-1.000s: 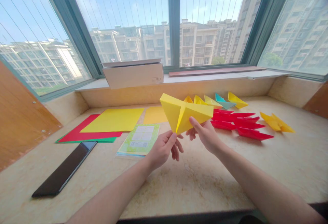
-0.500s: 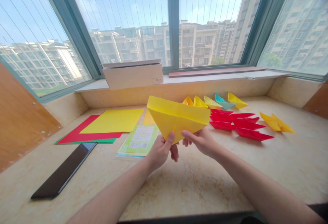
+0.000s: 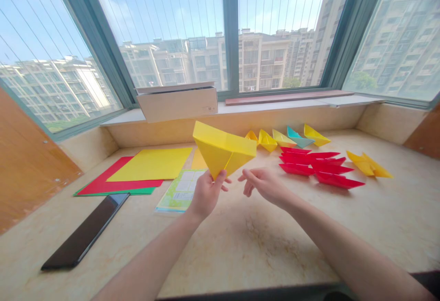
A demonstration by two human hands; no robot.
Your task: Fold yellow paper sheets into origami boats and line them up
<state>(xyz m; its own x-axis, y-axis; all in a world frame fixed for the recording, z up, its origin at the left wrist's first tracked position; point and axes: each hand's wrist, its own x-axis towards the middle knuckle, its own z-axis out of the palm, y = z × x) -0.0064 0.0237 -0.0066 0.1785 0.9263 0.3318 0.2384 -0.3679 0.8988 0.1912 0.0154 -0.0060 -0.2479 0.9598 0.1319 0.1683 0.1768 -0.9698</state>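
Note:
A folded yellow paper, triangular with a folded band along its top, is held up in the air with its point downward. My left hand pinches it at that lower point, thumb on the near face. My right hand is just to the right, apart from the paper, its fingers loosely curled and spread with nothing in them. Beyond my right hand, several red paper boats lie grouped on the counter. Below and left of the folded paper is a green-and-white paper packet, partly covered by my left hand.
At left, yellow, red and green sheets overlap, with a black phone in front. Several yellow and teal boats stand along the back; a yellow double-pointed fold lies right. A white box rests on the sill.
My right hand has let go of the folded yellow paper and drawn slightly away. The paper, still in my left hand, has turned and shifted a little left and up.

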